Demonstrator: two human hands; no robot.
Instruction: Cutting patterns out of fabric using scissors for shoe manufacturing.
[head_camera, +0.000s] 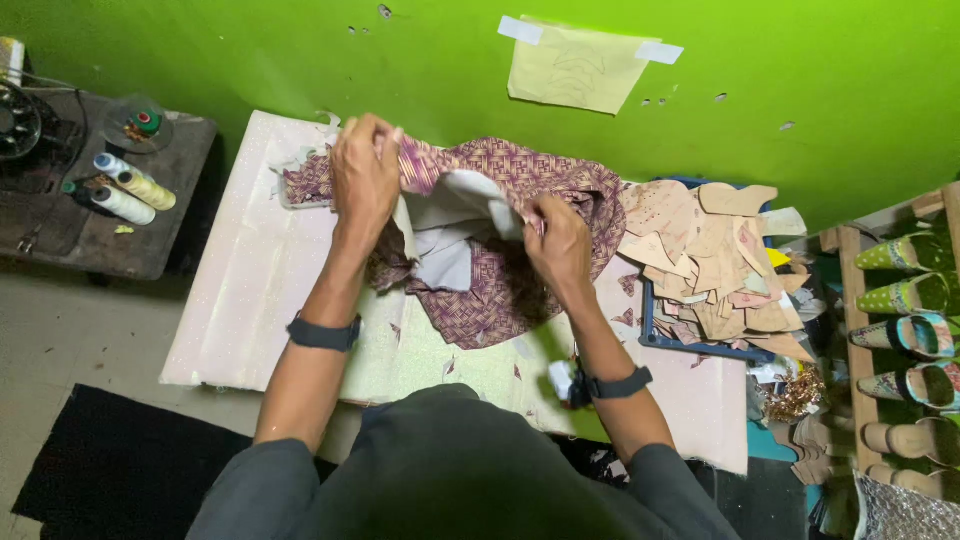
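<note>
**Purple woven cloth held up in two hands**

Dark grey sleeves sit at the bottom of the frame, closest to us. A black band is on each wrist.

A little higher, we see the pale work board (250, 300). It looks flat and hard, with small scraps on it.

Above that, in the middle of the frame, is the purple cloth (560, 190). It has a woven basket pattern on one side and a white backing (450, 225) on the other. It lies bunched on the board and is partly lifted. We think it is soft, light and floppy. It bends and folds where it hangs. The edges look like the best place to hold it.

Our left hand (365, 175) is clenched around the top edge of the cloth. Our right hand (560, 245) pinches the cloth near the white side, fingers closed on it.

To the right of the cloth is a blue tray (648, 325) heaped with tan cut pieces (715, 260). They look flat and stiff, with curvy shapes.

At the far right, pointy shoes (905, 295) sit on a wooden rack. At the upper left, thread spools (130, 190) lie on a dark table.

Farthest away is the bright green wall (250, 50), with a yellow paper (575, 65) taped on it.
</note>
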